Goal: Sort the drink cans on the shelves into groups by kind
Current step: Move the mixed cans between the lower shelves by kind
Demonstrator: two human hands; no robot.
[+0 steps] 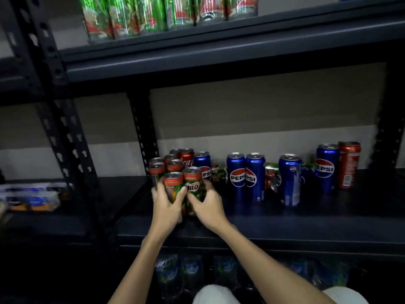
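Nearest the camera, below the middle shelf's front edge, clear plastic bottles [188, 275] are standing in a dim row on a lower level. At the front left of the dark metal middle shelf [285, 218], the left hand [167, 201] is curling its fingers round a slim green Milo can with an orange band [173, 183], while the right hand [205, 199] is grasping the matching Milo can [192, 181] touching it on the right. Behind these two, more slim Milo cans [166, 165] are clustering tightly, with a red Coca-Cola can [186, 157] at the back of the group and a blue Pepsi can [203, 164] just beside it. Farther right along the shelf, four more blue Pepsi cans [245, 175] are standing upright, two of them touching, and a second red cola can [349, 164] is sitting at the far right. Small green-and-red items between them are too blurred to identify. On the upper shelf [197, 51], shiny green-and-red cans [153, 15] are lining up in a row.
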